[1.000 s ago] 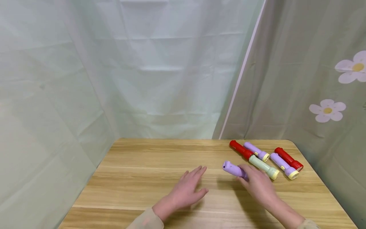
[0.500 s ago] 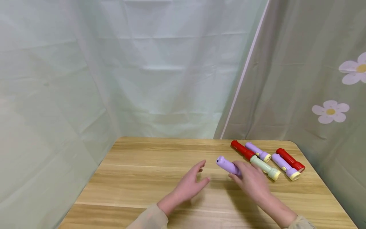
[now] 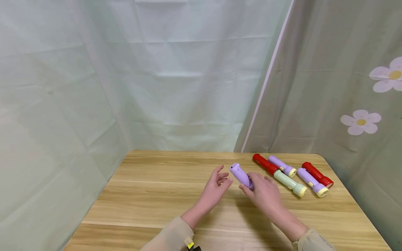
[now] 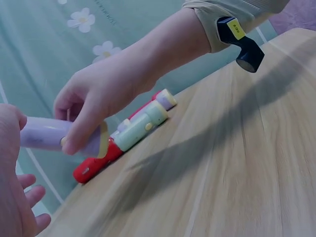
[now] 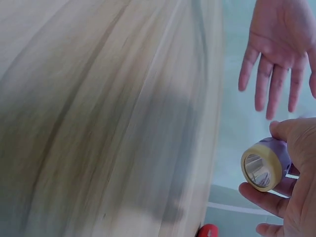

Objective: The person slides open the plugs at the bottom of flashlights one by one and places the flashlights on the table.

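My right hand (image 3: 265,195) grips a purple flashlight (image 3: 240,173) near its head and holds it above the table. In the right wrist view, the flashlight's yellow-rimmed lens (image 5: 257,170) shows between the thumb and fingers. Just left of the flashlight's tail end is my left hand (image 3: 213,188), its fingers spread and relaxed, palm facing the flashlight. A small gap separates the two in the head view. The right wrist view also shows the left palm (image 5: 284,44) with fingers extended and nothing in it.
At the table's back right lie several more flashlights: a red one (image 3: 263,163), a purple one (image 3: 279,164), a pale green one (image 3: 287,182), another purple one (image 3: 309,179) and another red one (image 3: 315,172). Curtains (image 3: 188,87) hang behind the wooden table (image 3: 150,195).
The right hand has carried the purple flashlight leftward and tilted its tail end further up. My left hand has moved slightly up and right, and the gap between them has narrowed.
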### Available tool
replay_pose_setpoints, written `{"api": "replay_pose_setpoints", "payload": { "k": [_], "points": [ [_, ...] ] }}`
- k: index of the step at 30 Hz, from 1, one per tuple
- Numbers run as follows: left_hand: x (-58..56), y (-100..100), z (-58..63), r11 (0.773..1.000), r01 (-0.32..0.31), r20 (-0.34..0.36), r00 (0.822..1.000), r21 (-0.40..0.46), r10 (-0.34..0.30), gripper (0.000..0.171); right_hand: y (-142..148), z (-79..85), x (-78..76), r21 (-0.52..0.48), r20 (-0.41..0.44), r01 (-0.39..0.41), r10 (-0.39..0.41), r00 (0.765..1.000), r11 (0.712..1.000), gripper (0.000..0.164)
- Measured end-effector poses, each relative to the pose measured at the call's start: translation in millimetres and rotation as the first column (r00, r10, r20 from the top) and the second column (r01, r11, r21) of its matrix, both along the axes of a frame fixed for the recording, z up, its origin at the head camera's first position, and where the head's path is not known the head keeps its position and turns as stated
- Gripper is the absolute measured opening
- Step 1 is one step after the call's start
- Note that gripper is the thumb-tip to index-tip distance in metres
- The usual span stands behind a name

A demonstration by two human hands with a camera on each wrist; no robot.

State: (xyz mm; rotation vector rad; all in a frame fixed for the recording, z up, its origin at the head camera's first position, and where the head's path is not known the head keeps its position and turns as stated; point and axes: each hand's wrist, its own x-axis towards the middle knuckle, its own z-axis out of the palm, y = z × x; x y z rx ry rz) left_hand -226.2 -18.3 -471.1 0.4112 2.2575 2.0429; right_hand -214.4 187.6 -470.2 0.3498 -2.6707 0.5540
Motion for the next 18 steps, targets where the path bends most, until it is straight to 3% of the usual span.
{"api": "replay_pose_setpoints", "payload": {
  "k": [8,18],
  "points": [
    [-8.6,11,-0.3,0.996,-0.086,-0.04,0.995,0.025,0.087,0.07,-14,-0.3,-9.3,0.001,-0.004,0.01,-0.01,1.0,1.0,0.04],
    [-14.8,13,-0.6,0.981,-0.191,-0.09,0.978,-0.046,0.186,0.068,-26,2.5,-15.3,0.032,-0.009,0.011,-0.011,1.0,0.999,0.037]
  ]
}}
